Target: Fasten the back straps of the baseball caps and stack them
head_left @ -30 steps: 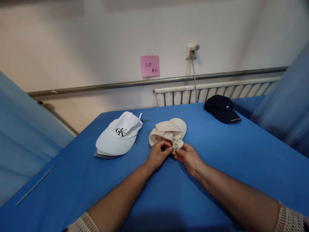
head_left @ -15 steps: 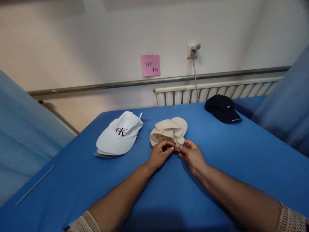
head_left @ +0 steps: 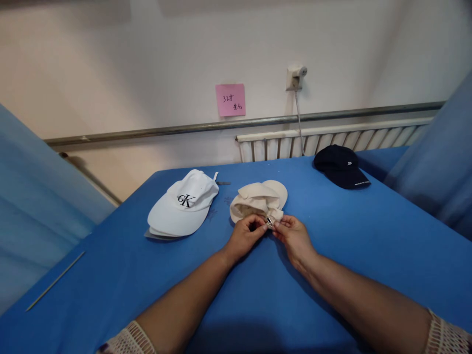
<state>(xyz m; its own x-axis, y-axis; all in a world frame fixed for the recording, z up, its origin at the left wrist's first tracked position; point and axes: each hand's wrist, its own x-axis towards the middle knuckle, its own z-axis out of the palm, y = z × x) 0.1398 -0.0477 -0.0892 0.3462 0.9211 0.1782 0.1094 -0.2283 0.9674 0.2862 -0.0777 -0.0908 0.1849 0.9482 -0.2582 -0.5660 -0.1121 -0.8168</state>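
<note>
A cream cap (head_left: 258, 199) lies upside down in the middle of the blue table (head_left: 350, 255), its brim pointing away from me. My left hand (head_left: 245, 237) pinches the back strap of this cap with closed fingers. Close beside it, my right hand (head_left: 294, 237) also pinches the strap, at a small metal buckle (head_left: 269, 221) between the two hands. Both hands rest on the table at the cap's near edge.
A white cap with a black logo (head_left: 182, 207) lies left of the cream one. A dark navy cap (head_left: 341, 165) sits at the far right, near a radiator (head_left: 332, 140). A pink note (head_left: 230, 100) and a wall socket with cable (head_left: 295, 78) are on the wall.
My hands stay at the cap's back strap, with small finger shifts. The metal buckle now shows between my fingertips.
</note>
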